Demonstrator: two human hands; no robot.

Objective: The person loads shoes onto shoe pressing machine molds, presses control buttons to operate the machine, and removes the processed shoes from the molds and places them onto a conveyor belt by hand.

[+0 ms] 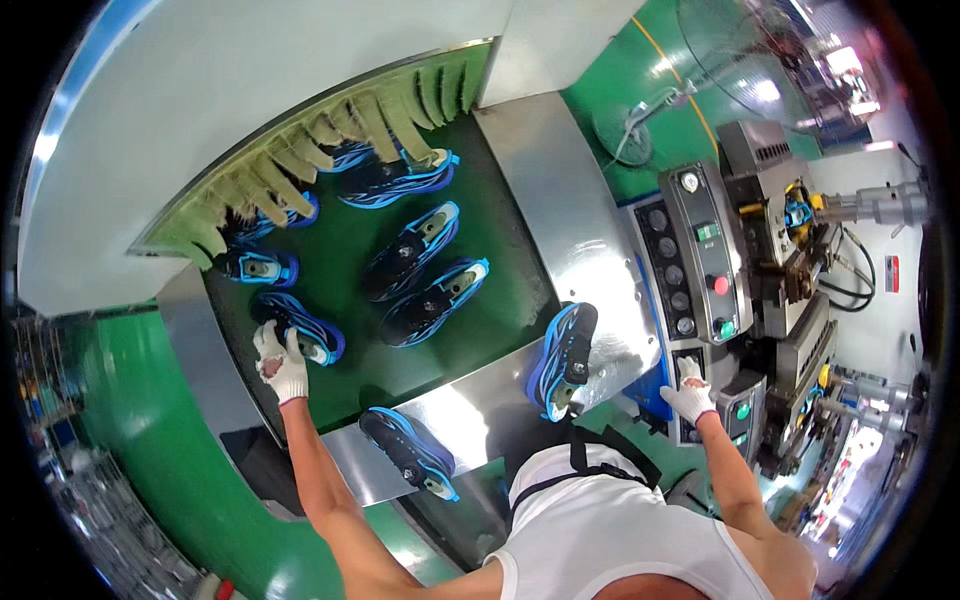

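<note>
Black-and-blue sports shoe with a pale inner lining (318, 335): left of centre in the frame, on the dark green conveyor belt (350, 385), toe to the upper left. Your left hand in a white knit glove (282, 362) is at its left side, index finger and thumb apart over the upper; cannot tell from this view whether the fingers close on it.

Your right hand, gloved alike (690, 394), right of centre, lies over a dark control panel beside a grey box with green buttons (742, 410). Fingers stretched upward, thumb out to the left, nothing seen in the grasp; cannot tell if a fingertip presses anything.

Mid-belt, two matching shoes (428, 300) side by side, toes to the lower left. More shoes (395, 182) along the upper and left part of the belt, some partly behind the olive fabric strip curtain (375, 118). Two others on the shiny steel ledge (490, 395): one at lower centre (405, 450), one further right (565, 355), near your waist.
</note>
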